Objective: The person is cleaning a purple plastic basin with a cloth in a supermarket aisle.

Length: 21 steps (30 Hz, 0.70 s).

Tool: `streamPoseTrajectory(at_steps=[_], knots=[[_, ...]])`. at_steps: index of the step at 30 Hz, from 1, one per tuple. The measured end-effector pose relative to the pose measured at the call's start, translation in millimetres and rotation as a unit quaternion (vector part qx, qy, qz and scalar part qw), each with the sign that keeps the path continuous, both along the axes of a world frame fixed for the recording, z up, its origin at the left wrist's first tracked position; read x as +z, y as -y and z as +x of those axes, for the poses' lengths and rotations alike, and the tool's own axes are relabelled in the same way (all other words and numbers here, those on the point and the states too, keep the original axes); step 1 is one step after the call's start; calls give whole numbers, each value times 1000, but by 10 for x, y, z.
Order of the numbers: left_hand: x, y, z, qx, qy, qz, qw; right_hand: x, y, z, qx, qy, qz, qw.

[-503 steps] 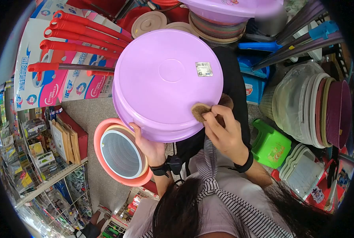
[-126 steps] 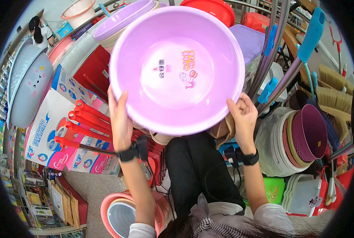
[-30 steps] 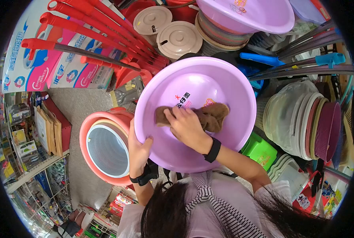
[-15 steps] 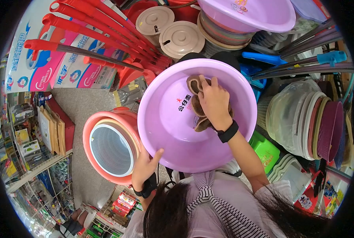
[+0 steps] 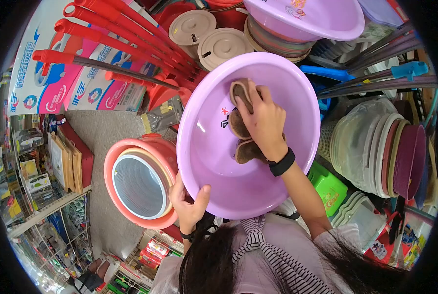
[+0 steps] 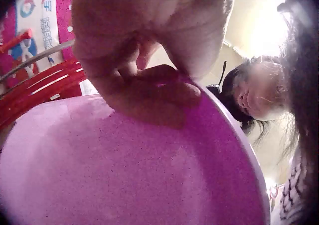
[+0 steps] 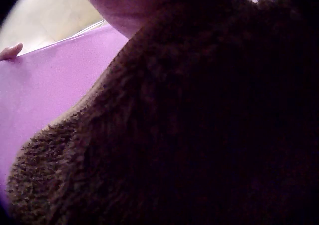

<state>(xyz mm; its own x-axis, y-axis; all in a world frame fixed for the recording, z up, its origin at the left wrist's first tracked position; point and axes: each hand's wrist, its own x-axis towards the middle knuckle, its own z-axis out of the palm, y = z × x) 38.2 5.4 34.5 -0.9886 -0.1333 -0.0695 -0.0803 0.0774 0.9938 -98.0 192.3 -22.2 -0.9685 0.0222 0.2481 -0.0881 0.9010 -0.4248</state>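
A lilac plastic basin (image 5: 206,161) stands tilted in front of the person's chest in the head view, its inside facing up. At its near left rim, the left hand (image 5: 189,206) grips the edge; the left wrist view shows curled fingers (image 6: 149,98) against the basin wall (image 6: 99,170). Inside the basin, the right hand (image 5: 267,120) holds a bunched brown fuzzy cloth (image 5: 239,125) with pale edges against the far wall. Hand and cloth hide part of the printed lettering on the bottom. Dark cloth pile (image 7: 75,170) fills most of the right wrist view.
Nested pink and grey tubs (image 5: 138,186) stand on the floor at left. Red-handled tools (image 5: 125,41) lean at upper left, beside lidded pails (image 5: 224,49). Stacked baskets (image 5: 410,161) and a green stool (image 5: 326,188) are at right. More basins (image 5: 304,24) stand behind.
Earlier the basin was bottom up, then raised by both hands. Over the last second, the right hand has carried the cloth from the near-left inside to the far side, while the basin tilted more.
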Motion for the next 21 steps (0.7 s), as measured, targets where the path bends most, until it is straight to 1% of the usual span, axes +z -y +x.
streamPoseTrajectory(at_steps=[2,4,5,7,9,13,14,15,17,19,21], knots=[[45,0,-49,-4,12,-15,1000,26,-8,-12,6,-15,-16,1000],[78,-13,-95,-8,25,-30,999,57,50,-22,84,-64,-57,993],[95,-31,-115,-6,15,-40,999,73,95,-23,82,-65,-57,993],[132,-58,-152,-8,5,-50,999,98,198,-23,125,-51,-18,991],[166,-78,-186,12,27,-38,999,63,221,-28,122,-47,-8,991],[176,-108,-186,7,11,-47,999,-26,141,-61,146,-39,51,987],[176,-122,-179,20,17,-24,999,-41,117,-70,152,-38,77,985],[176,-133,-175,33,24,-1,999,-65,96,-87,152,-38,77,985],[179,-146,-176,44,37,12,998,-101,56,-114,143,-53,93,984],[174,-152,-177,53,51,25,997,-63,-15,-129,135,-32,105,985],[154,-149,-171,66,45,39,996,-158,-130,-172,105,7,153,983]])
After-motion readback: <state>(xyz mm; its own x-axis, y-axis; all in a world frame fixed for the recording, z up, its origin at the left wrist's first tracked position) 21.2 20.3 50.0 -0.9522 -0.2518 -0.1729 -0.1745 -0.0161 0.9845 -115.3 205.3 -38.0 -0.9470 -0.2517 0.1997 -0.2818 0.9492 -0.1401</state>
